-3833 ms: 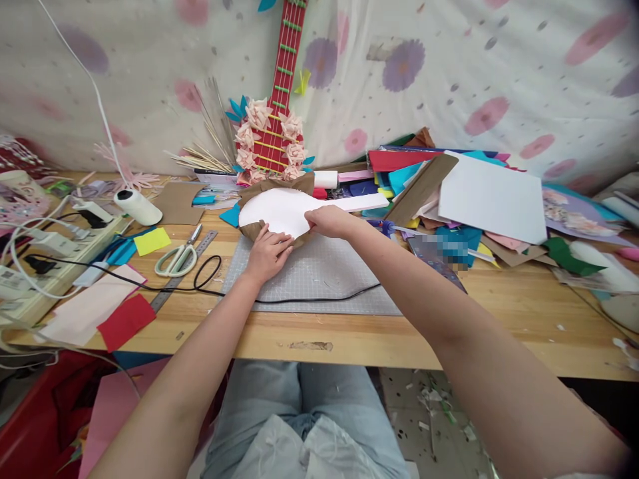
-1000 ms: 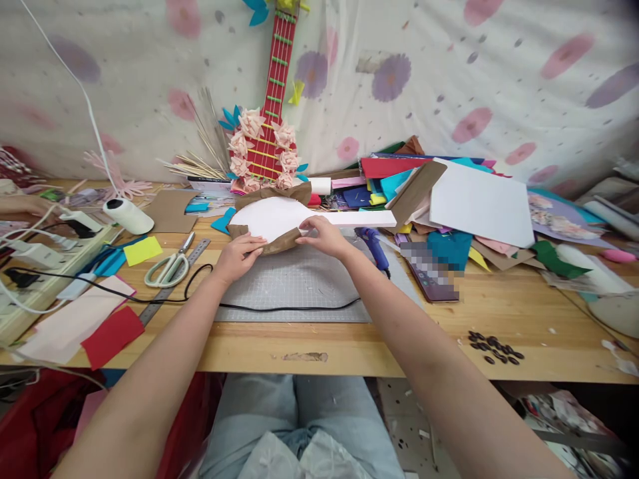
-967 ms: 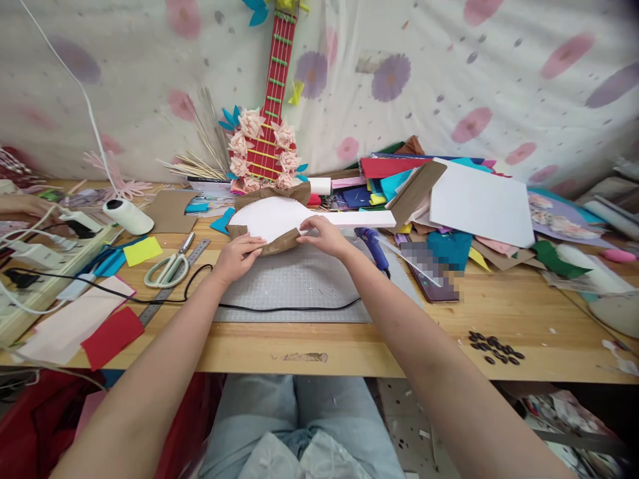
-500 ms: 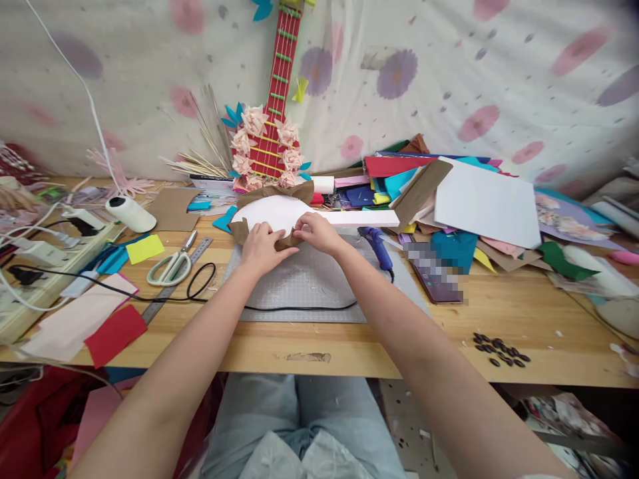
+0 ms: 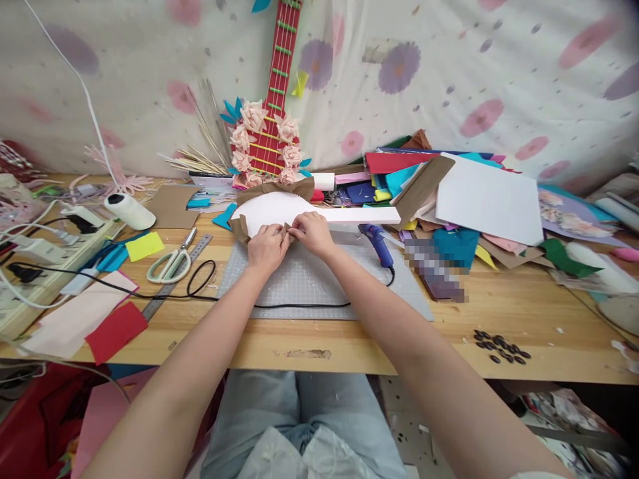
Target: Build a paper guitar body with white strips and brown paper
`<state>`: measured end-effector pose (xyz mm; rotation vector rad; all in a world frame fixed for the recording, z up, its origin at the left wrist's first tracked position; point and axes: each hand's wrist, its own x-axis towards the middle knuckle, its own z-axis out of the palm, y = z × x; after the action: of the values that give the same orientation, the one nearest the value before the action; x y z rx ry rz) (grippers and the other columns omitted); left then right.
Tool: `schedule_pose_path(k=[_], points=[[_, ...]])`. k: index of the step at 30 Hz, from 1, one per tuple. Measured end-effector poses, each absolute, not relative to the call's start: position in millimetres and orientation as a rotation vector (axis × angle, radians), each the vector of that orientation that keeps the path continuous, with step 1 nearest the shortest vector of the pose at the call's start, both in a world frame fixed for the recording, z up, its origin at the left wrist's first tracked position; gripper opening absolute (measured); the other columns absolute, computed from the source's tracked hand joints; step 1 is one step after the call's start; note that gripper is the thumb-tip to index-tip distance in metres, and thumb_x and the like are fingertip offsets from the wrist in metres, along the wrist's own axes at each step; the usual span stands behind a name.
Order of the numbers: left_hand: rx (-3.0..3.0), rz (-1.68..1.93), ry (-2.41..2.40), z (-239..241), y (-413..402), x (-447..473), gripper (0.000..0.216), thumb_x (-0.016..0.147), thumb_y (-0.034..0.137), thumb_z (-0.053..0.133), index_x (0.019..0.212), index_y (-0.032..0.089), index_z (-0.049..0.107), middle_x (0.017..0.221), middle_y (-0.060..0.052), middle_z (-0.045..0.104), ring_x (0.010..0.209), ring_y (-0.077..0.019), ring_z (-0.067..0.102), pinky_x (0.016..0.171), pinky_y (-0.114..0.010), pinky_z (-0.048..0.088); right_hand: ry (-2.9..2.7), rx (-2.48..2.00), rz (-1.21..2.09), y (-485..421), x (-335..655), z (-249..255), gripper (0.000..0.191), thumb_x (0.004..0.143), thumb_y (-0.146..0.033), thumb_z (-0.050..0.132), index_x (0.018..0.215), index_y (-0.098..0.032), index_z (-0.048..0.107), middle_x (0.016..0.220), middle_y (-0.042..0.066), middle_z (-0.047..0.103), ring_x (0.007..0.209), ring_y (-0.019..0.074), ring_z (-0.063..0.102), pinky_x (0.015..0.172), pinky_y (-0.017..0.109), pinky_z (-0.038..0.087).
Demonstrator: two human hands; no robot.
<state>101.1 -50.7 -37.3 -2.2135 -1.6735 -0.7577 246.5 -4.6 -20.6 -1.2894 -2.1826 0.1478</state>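
Observation:
In front of me on the grey cutting mat (image 5: 319, 279) lies a white lute-shaped board (image 5: 272, 205), its straight neck pointing right. Brown paper (image 5: 299, 191) wraps round the edge of its rounded body, folded over at the left and along the far side. My left hand (image 5: 268, 247) is closed at the near edge, fingers pinching the brown paper. Close beside it, my right hand (image 5: 312, 233) pinches the same paper edge with thumb and fingertips. The fingers partly hide the fold between them.
A blue glue gun (image 5: 377, 245) lies right of the mat, near a phone (image 5: 439, 276). Scissors (image 5: 172, 261) and a steel ruler (image 5: 194, 251) lie left. A black cable (image 5: 299, 305) crosses the mat. Behind stands a red flower-trimmed model instrument (image 5: 269, 146). Dark oval pieces (image 5: 502, 347) lie at right.
My left hand has moved slightly right, its spread thumb drawing in to pinch the paper beside my right hand. The right hand has shifted a little left. The board stays in place.

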Motion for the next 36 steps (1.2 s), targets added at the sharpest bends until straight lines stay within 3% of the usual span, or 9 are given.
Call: schedule_pose_path(k=[7,16,23,30,33,36], points=[[-2.231,-0.818,-1.647,-38,-48,101,0.031,0.09,0.031,0.04,0.095,0.019,0.067,0.102,-0.008,0.066,0.093,-0.0245,0.054,0.067,-0.036,0.044,-2.133,-1.112,0.356,3,272,-22,0.01,0.08,-0.029,0.06,0.083,-0.02,0.065,0.1,0.006,0.06,0.104,0.0204,0.048,0.095,0.036,0.031],[-2.21,-0.814,-1.68,-36,-50,102,0.031,0.089,0.031,0.04,0.091,0.019,0.068,0.099,-0.007,0.066,0.092,-0.0238,0.054,0.066,-0.035,0.042,-2.155,-1.257,0.356,1,260,-19,0.006,0.073,-0.025,0.066,0.073,-0.019,0.066,0.095,0.006,0.058,0.102,0.0221,0.046,0.093,0.036,0.033],[-2.206,-0.808,-1.648,-39,-46,104,0.043,0.083,0.054,0.048,0.103,0.02,0.066,0.095,-0.01,0.062,0.092,-0.0276,0.052,0.075,-0.04,0.039,-2.151,-1.248,0.333,4,261,-23,0.005,0.072,-0.024,0.066,0.071,-0.02,0.064,0.092,0.005,0.057,0.099,0.0221,0.046,0.093,0.036,0.034],[-2.223,-0.776,-1.652,-42,-44,103,0.044,0.084,0.054,0.046,0.107,0.022,0.065,0.096,-0.011,0.061,0.092,-0.0281,0.05,0.076,-0.041,0.036,-1.945,-1.218,0.24,-12,262,-28,0.01,0.078,-0.025,0.059,0.085,-0.019,0.058,0.098,0.008,0.059,0.103,0.0216,0.046,0.093,0.034,0.034],[-2.237,-0.782,-1.648,-44,-45,103,0.044,0.084,0.054,0.045,0.108,0.022,0.064,0.097,-0.011,0.061,0.093,-0.0279,0.05,0.077,-0.041,0.036,-1.704,-1.352,0.216,-29,263,-29,0.013,0.085,-0.028,0.048,0.09,-0.019,0.056,0.096,0.008,0.06,0.096,0.0208,0.051,0.087,0.034,0.038],[-2.227,-0.8,-1.654,-45,-47,104,0.042,0.087,0.05,0.042,0.109,0.022,0.064,0.098,-0.011,0.061,0.094,-0.0277,0.05,0.078,-0.041,0.036,-1.753,-1.537,0.404,-43,264,-31,0.015,0.086,-0.029,0.044,0.086,-0.021,0.057,0.087,0.005,0.064,0.081,0.0199,0.056,0.075,0.032,0.041]])
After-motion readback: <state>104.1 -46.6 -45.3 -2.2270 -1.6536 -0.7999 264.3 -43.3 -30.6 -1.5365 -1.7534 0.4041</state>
